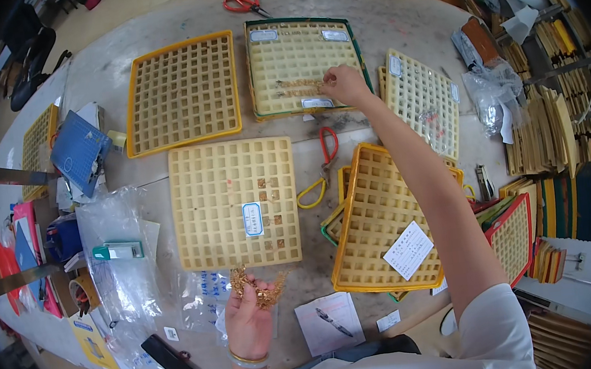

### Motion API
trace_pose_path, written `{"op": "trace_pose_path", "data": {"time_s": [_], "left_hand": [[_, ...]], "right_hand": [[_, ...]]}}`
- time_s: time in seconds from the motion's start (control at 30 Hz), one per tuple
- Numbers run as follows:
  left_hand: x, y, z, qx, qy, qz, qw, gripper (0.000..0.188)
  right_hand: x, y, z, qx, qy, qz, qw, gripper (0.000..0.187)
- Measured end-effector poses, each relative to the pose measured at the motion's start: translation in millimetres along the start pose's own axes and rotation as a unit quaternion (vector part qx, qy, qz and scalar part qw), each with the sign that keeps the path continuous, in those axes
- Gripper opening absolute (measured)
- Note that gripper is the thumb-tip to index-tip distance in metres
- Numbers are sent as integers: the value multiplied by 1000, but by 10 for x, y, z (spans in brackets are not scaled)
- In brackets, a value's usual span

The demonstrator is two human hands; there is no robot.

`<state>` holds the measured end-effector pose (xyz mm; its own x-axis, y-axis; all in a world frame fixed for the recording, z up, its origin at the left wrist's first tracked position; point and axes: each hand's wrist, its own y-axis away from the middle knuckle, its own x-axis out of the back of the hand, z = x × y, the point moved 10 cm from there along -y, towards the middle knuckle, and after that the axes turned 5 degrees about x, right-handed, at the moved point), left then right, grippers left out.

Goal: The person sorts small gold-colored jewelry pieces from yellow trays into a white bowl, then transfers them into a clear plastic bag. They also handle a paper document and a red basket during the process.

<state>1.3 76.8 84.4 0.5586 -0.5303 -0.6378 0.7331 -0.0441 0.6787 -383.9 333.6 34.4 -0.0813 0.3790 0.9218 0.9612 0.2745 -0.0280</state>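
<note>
Near the table's front, my left hand point(248, 326) is closed on a bunch of small gold-coloured pieces point(239, 280), some spilling past the fingers; their exact kind is hard to make out. It is just below a cream grid tray point(201, 216), which has a blue-edged label point(253, 219) and several brownish-gold bits in its right-hand compartments. Stretched far forward, my right hand point(347, 85) pinches at the lower right part of a green-rimmed grid tray point(282, 60). Gold-coloured pieces point(300, 87) lie in that tray beside the fingertips. What the pinch holds is hidden.
An orange grid tray point(180, 92) lies at the far left, and tilted trays point(375, 219) are stacked under my right arm. Red scissors point(242, 3), red-and-yellow scissors point(321, 171), a green stapler point(118, 251), a phone point(168, 358) and a pen point(333, 321) lie around.
</note>
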Motion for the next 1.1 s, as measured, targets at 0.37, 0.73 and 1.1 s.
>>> {"op": "trace_pose_path", "data": {"time_s": [0.37, 0.73, 1.1], "left_hand": [[107, 1, -3, 4, -14, 15, 1000, 17], [158, 27, -15, 6, -7, 22, 1000, 17], [172, 26, 6, 5, -8, 24, 1000, 18]], "right_hand": [[-67, -33, 113, -3, 0, -68, 998, 18], [3, 27, 200, -52, -88, -45, 994, 21], [-73, 45, 134, -13, 49, -94, 994, 33]]}}
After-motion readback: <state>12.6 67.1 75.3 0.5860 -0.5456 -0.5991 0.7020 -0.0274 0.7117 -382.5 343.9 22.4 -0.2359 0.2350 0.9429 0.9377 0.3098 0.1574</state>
